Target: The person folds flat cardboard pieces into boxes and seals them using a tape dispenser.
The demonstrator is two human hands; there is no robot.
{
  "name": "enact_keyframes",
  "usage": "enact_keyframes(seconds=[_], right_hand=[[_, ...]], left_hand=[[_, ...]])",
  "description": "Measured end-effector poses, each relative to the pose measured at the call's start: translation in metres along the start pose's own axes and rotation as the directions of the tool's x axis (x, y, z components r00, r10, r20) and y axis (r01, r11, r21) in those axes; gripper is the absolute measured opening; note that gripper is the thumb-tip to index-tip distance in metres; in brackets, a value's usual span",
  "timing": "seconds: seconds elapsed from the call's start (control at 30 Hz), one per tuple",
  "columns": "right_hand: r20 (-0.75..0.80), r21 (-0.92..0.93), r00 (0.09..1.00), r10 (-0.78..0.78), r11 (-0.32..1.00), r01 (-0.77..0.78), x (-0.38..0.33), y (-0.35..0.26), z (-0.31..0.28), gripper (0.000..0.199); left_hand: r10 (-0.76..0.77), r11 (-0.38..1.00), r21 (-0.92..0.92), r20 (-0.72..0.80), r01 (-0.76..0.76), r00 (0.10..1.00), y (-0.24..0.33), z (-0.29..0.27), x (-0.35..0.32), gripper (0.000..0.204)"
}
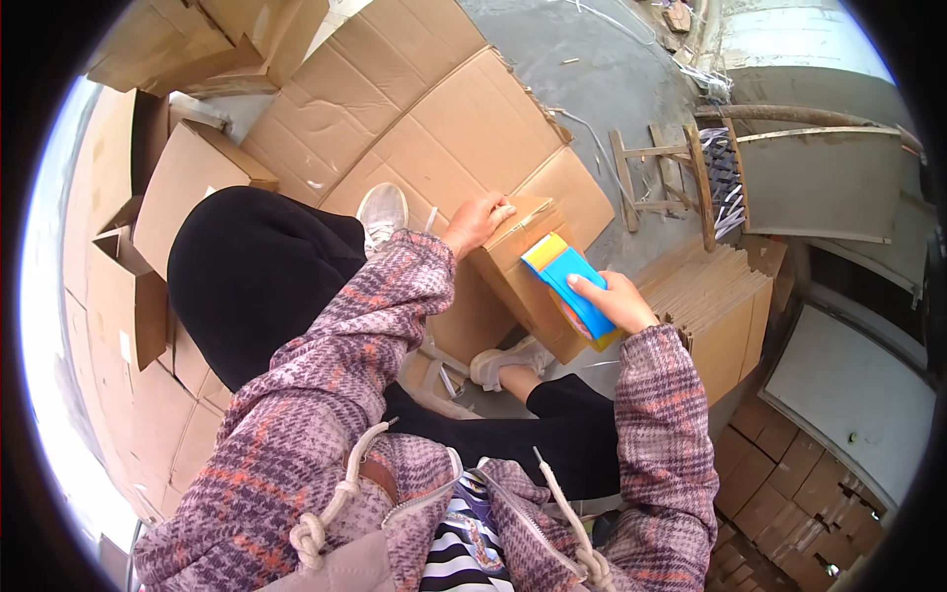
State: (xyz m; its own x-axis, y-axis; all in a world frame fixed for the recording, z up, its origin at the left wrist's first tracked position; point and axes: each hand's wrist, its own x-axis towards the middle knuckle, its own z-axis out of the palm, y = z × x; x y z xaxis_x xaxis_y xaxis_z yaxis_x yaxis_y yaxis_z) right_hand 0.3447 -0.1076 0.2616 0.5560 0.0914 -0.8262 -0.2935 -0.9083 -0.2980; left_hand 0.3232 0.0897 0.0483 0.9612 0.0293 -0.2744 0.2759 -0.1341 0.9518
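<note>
In front of me a brown cardboard box (pixel 513 281) stands tilted between my feet. My left hand (pixel 477 223) grips its far upper edge, fingers curled over the corner. A blue and yellow tape dispenser (pixel 569 277) is held in my right hand (pixel 614 302), with the thumb lying along its blue top. The dispenser's yellow front end rests at the box's upper face, where a strip of tape seems to run. Part of the roll shows beneath the blue cover; my other right fingers are hidden under it.
Flattened cardboard sheets (pixel 434 109) lie on the grey floor beyond the box. At right are a stack of folded cartons (pixel 725 301) and a wooden stool (pixel 702 178). Open boxes (pixel 187 197) stand at left. My shoes (pixel 383 215) flank the box.
</note>
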Motion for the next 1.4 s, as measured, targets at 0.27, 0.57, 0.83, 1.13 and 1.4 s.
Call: enact_keyframes(seconds=[0.27, 0.57, 0.83, 1.13, 1.4], right_hand=[[0.035, 0.032, 0.999, -0.016, 0.999, 0.015, 0.003, 0.009, 0.001, 0.059], [0.053, 0.038, 0.998, -0.031, 0.999, 0.029, 0.018, 0.011, 0.005, 0.063], [0.151, 0.048, 0.988, 0.019, 0.998, -0.027, 0.020, 0.011, -0.010, 0.066], [0.201, 0.117, 0.980, 0.003, 0.993, -0.027, -0.003, 0.022, -0.012, 0.053], [0.147, 0.189, 0.989, 0.034, 0.980, -0.061, -0.044, 0.118, -0.004, 0.046]], left_hand=[[0.051, 0.898, 0.440, -0.134, 0.013, 0.990, -0.014, -0.011, -0.002, 0.034], [-0.215, 0.973, 0.111, 0.111, 0.203, 0.970, 0.040, 0.002, -0.015, 0.057], [-0.079, 0.857, 0.515, 0.133, -0.001, 0.988, 0.085, -0.002, -0.017, 0.059], [-0.094, 0.806, 0.591, 0.070, 0.035, 0.993, 0.090, 0.001, -0.022, 0.059], [-0.093, 0.756, 0.654, 0.088, 0.013, 0.992, 0.083, -0.001, -0.016, 0.053]])
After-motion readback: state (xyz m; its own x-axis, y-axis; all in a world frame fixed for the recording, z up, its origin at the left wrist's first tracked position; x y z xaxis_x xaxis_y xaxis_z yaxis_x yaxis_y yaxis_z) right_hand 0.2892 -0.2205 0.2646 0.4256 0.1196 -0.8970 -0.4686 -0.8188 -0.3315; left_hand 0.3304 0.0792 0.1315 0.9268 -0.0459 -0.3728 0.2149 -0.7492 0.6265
